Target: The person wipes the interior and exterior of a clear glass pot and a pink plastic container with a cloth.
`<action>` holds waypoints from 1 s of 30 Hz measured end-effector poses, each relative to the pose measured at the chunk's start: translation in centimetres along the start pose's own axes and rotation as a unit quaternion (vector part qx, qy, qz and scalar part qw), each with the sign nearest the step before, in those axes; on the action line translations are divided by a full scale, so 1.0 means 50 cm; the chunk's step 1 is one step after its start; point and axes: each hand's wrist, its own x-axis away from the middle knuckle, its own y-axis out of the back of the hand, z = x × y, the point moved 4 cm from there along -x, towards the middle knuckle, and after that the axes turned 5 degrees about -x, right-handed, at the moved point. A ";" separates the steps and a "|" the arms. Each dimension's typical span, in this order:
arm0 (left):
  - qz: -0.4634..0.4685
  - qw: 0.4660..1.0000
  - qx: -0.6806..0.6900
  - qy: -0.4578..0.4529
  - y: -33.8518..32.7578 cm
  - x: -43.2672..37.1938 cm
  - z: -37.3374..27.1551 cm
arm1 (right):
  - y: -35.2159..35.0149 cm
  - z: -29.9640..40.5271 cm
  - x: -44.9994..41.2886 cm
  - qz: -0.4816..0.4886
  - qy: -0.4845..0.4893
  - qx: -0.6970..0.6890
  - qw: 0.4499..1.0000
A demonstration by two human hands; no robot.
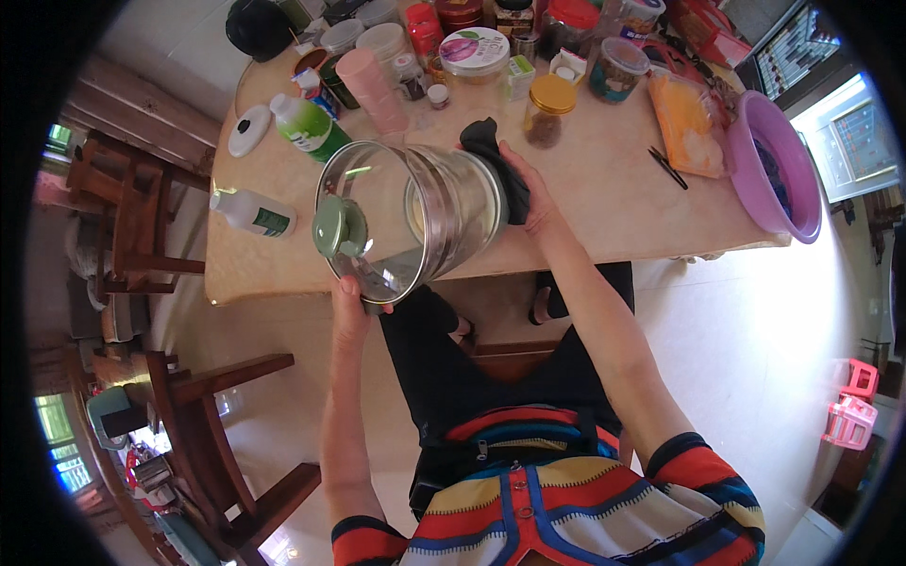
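Note:
A large clear jar (456, 201) with a metal rim lies tipped on its side in the air, over the front edge of the table. Its wide lidded end faces left and carries a green knob (331, 226). My left hand (350, 301) grips the lower rim at that end, with the fingers partly hidden behind it. At the opposite end, my right hand (527, 187) presses a dark cloth (495, 159) against the jar's base. A jar with a yellow lid (552, 95) stands on the table beyond my right hand.
The table (601, 205) holds a green-and-white bottle (309, 127), a white bottle (253, 212), a pink cylinder (371, 88) and several jars at the back. Black tweezers (668, 168), an orange bag (683, 127) and a purple basin (743, 170) lie right. Wooden chairs (205, 424) stand left.

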 end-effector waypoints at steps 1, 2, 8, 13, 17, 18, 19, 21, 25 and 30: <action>-0.039 0.999 0.002 0.001 0.001 0.003 0.001 | 0.008 -0.008 -0.004 0.011 -0.009 -0.043 0.999; -0.037 0.999 0.002 0.002 0.010 0.002 0.011 | 0.023 -0.019 -0.006 0.009 -0.007 -0.043 0.999; -0.036 0.999 0.041 0.007 0.017 0.005 0.005 | 0.038 -0.098 0.066 -0.102 -0.005 -0.143 0.984; -0.002 1.000 0.029 -0.001 0.035 -0.006 0.015 | 0.032 -0.094 0.092 -0.117 0.019 -0.124 0.985; -0.022 0.998 0.036 0.038 0.066 -0.008 0.045 | 0.004 -0.046 0.030 -0.002 -0.004 -0.145 0.989; -0.025 0.999 0.027 0.037 0.055 -0.008 0.042 | 0.007 -0.044 0.011 0.008 -0.004 -0.135 0.991; -0.027 0.999 0.019 0.037 0.043 -0.009 0.040 | 0.011 -0.042 -0.002 0.018 -0.005 -0.125 0.992; -0.032 0.998 0.034 0.032 0.022 -0.009 0.026 | 0.020 -0.054 -0.008 0.005 -0.005 -0.120 0.993; -0.077 0.994 0.079 0.017 0.014 -0.004 0.012 | 0.038 -0.113 0.038 -0.093 0.053 -0.053 0.993; -0.020 0.996 0.084 -0.010 0.002 -0.004 -0.008 | 0.065 -0.149 0.101 -0.082 0.006 -0.031 0.996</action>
